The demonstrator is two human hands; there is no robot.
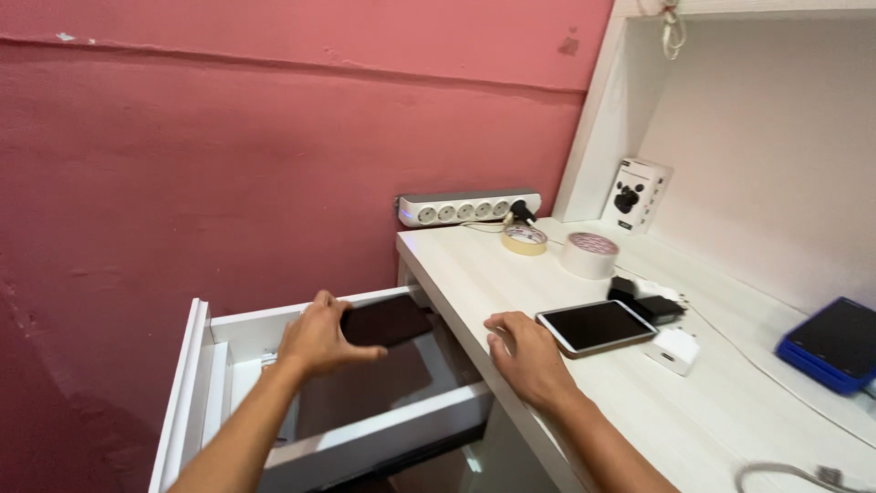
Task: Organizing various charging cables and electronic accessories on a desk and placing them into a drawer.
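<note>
My left hand (319,338) grips a flat dark case or tablet (391,320) by its near edge and holds it over the open white drawer (365,434). A dark flat item (365,388) lies on the drawer's floor below it. My right hand (525,351) rests flat on the white desk (511,274) near its left edge, fingers spread, holding nothing. Just right of that hand lies a tablet with a white frame and dark screen (595,326).
On the desk are a white charger block (675,351), a black adapter (650,304), two tape rolls (525,240) (589,255), a small white box (636,194) and a blue device (832,344). A power strip (467,208) sits against the pink wall. A cable runs along the desk.
</note>
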